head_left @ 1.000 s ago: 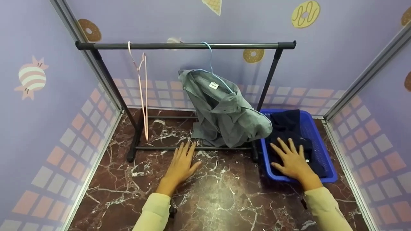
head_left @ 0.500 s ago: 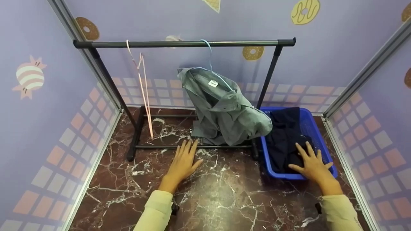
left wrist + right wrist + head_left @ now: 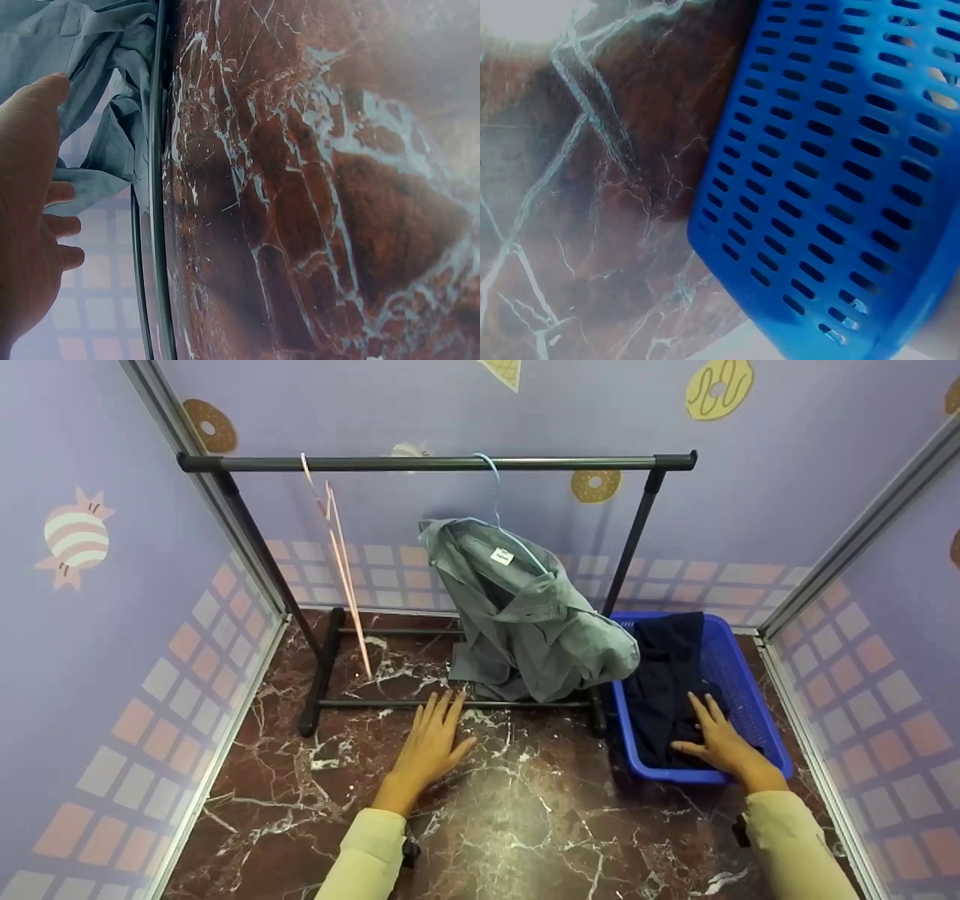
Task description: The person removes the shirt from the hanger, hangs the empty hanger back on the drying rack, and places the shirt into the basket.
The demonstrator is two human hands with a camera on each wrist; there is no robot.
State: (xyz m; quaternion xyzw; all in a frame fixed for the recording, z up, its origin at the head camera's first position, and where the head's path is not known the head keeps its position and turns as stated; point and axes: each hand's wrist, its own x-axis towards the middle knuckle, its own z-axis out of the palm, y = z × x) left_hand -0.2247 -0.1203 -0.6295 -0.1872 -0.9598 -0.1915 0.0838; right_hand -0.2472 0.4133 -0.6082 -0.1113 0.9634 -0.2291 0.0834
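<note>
My right hand [image 3: 724, 739] is over the near right part of the blue basket [image 3: 750, 690], its fingers spread against the dark navy cloth [image 3: 660, 690] inside. In the right wrist view the slotted side of the basket [image 3: 817, 172] hides most of that hand. With fingers straight, my left hand [image 3: 431, 746] is in front of the rack's low bar, over the marbled surface. Near its fingertips is the lower edge of a grey-green shirt [image 3: 525, 615], which hangs on a light blue hanger [image 3: 495, 495]. The left wrist view shows the left hand [image 3: 30, 187] beside the shirt [image 3: 112, 135].
A black clothes rack [image 3: 375, 465] spans the back, with two low bars at its base. Toward its left end hangs a pink hanger [image 3: 347, 577]. Patterned lilac walls [image 3: 112, 660] enclose the dark red marbled surface [image 3: 510, 825] on three sides.
My right hand has shifted right and toward the basket's near right corner, then slightly back left over the cloth. The pink hanger has turned on the bar. The left hand stays nearly still.
</note>
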